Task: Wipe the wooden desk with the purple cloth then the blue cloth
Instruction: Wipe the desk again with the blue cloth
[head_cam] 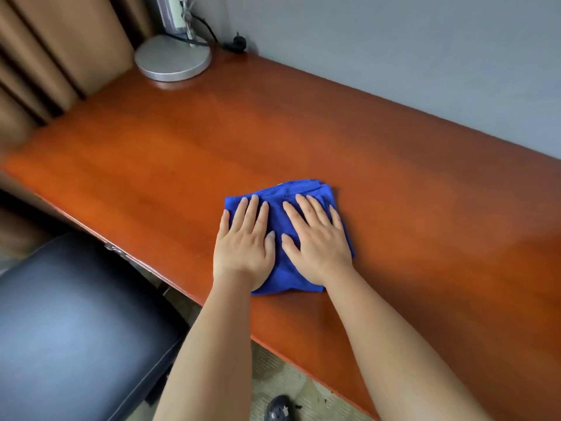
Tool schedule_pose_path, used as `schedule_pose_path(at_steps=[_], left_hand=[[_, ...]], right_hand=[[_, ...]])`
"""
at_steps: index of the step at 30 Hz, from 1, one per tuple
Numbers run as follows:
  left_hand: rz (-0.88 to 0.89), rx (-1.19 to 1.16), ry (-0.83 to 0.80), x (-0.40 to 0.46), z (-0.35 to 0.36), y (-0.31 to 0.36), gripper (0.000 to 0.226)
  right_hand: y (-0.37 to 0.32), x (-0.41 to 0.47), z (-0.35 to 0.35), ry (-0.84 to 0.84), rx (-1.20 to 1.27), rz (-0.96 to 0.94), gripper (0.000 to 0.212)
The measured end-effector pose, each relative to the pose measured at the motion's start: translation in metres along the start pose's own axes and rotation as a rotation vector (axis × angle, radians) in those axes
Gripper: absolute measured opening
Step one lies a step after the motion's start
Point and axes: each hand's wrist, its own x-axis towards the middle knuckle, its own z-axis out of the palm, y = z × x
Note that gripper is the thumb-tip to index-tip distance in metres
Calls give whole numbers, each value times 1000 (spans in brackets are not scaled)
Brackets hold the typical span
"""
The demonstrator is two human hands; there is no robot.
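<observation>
Worn on the head, close above the worktop (pixel 394 177), looking forward and down across its near edge toward the far left corner

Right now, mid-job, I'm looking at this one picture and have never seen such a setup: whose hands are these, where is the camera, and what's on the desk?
There is no machine here. A person is doing the job with bare hands, and the single picture comes from a wide-angle camera worn on their head, looking forward and down.

The left hand and the right hand lie side by side, both flat, with straight fingers pressing on the blue cloth. Nothing is gripped or lifted. The cloth lies folded on the wooden desk, near its front edge.

At the far left corner stands a round silver lamp base with a black cable running to the wall. A black chair sits lower left. No purple cloth is in view.
</observation>
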Motion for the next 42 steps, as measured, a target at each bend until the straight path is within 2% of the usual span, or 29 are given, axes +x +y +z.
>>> schedule_pose_path(at_steps=[5,14,21,25,30,37,42], left_hand=[[19,47,6,35,-4,-7,84],[-47,53,-7,-1,-4,6,84],[-208,17,10,-70,6,41,82],[-355,-39,64,-115,15,74,78],[-547,-144,93,-147,23,104,82],[-692,-232,172,-127,26,89,85],[-709,-249,225,-108,23,51,81]], right_hand=[[6,34,-2,-6,-14,11,60],[8,7,-6,-62,2,-76,60],[21,-47,-7,-132,1,-240,62],[30,-80,-9,-167,-17,-369,79],[37,-98,-9,-227,-16,-498,81],[22,-61,-5,-214,-7,-595,79],[-5,-18,-1,-210,-45,-655,81]])
